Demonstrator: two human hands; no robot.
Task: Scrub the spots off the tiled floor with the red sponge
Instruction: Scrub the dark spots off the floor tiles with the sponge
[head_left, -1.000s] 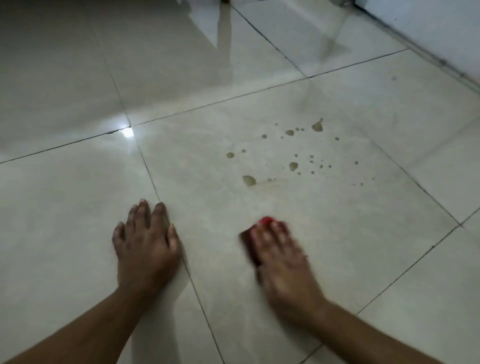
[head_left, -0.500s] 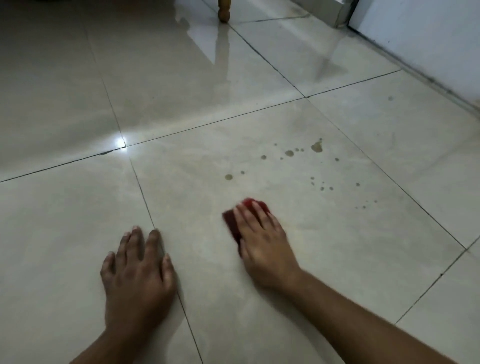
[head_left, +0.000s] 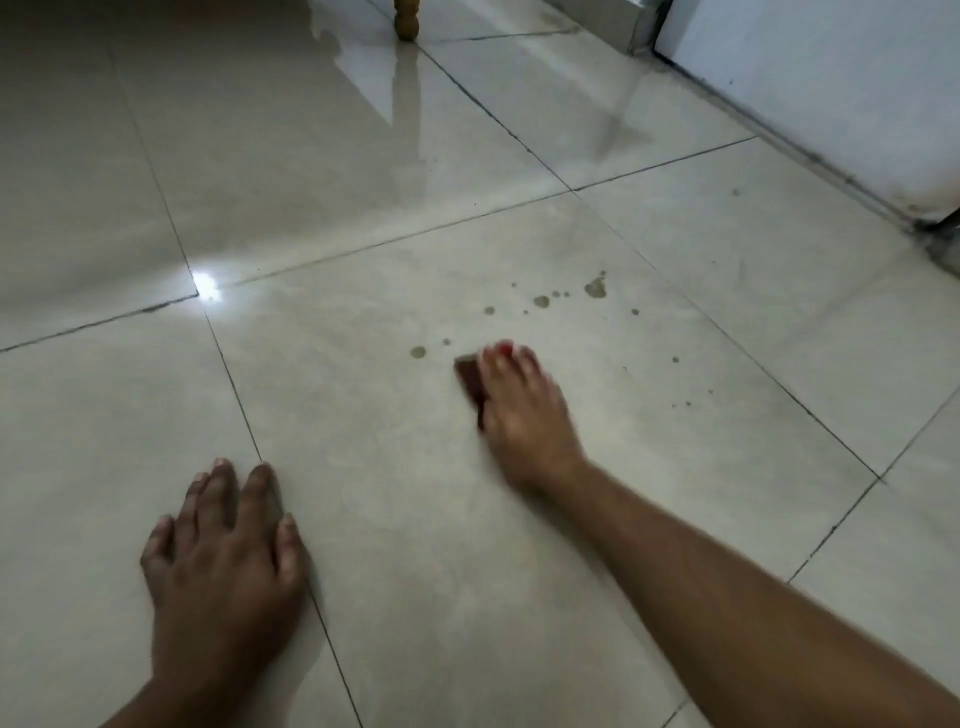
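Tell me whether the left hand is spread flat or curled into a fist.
Spread flat: the left hand lies palm-down on the beige tiled floor, fingers extended and slightly apart.

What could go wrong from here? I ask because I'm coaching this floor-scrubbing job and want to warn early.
1. The right hand covers most of the red sponge, so a stroke might smear the brown spots beyond it rather than lift them.
2. The small specks to the right sit outside the current stroke and could be missed.
3. The left hand bears flat on glossy tile; it could slip.

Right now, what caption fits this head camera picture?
Right hand scrubs spots with red sponge; left hand flat.
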